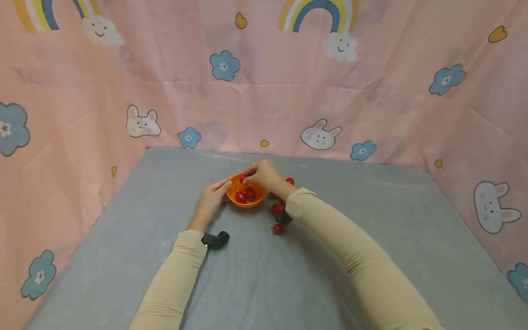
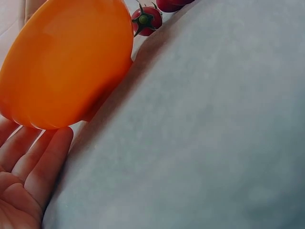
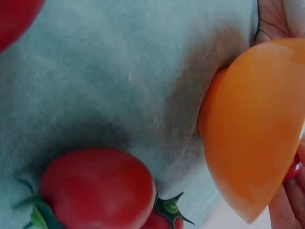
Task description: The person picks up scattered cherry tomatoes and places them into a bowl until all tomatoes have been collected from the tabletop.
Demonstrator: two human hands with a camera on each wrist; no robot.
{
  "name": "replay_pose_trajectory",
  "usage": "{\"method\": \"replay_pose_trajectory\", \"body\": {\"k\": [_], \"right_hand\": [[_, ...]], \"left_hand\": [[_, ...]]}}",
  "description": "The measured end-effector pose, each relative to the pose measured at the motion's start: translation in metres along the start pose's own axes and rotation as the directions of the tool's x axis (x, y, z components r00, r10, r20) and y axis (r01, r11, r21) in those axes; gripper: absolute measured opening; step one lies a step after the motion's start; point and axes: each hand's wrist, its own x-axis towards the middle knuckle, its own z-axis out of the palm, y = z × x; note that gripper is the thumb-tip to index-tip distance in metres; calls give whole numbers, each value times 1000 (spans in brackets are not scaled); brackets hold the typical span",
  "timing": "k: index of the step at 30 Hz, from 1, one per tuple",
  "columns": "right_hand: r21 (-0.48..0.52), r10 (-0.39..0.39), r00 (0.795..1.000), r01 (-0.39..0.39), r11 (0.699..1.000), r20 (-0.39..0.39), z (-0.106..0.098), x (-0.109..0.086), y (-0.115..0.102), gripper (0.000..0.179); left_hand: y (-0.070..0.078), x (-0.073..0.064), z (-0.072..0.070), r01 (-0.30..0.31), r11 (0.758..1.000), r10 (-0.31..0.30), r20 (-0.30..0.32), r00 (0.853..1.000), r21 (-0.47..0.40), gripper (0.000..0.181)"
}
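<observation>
An orange bowl (image 1: 246, 205) sits on the grey cloth with two red tomatoes (image 1: 241, 197) visible inside. My left hand (image 1: 209, 201) holds the bowl's left side, its thumb at the rim; in the left wrist view its fingers (image 2: 43, 160) lie against the outside wall. My right hand (image 1: 266, 175) is over the bowl's far side and pinches a tomato (image 1: 243, 178) between thumb and fingers. In the right wrist view that tomato (image 3: 293, 170) shows only partly past the rim.
Several more tomatoes with green stems lie right of the bowl, beneath my right forearm; the nearest tomato (image 1: 278, 228) is toward me. Grey cloth (image 1: 247, 275) covers the table. A pink patterned curtain (image 1: 255, 105) hangs behind it and at the sides.
</observation>
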Motion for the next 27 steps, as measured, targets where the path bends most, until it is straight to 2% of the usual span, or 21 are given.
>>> {"method": "replay_pose_trajectory", "body": {"k": [5,15,27], "right_hand": [[-25,-34,999,34,999,11,5,1,0,28],[-50,-52,998,53,997,19,14,4,1,28],[-14,-14,1000,14,1000,22,21,3,4,28]], "left_hand": [[-1,0,0,-3,1000,3,-2,1000,-15,41],[1,-2,-1,-5,1000,5,-12,1000,-2,41],[1,-2,0,2,1000,-2,-10,1000,16,41]]}}
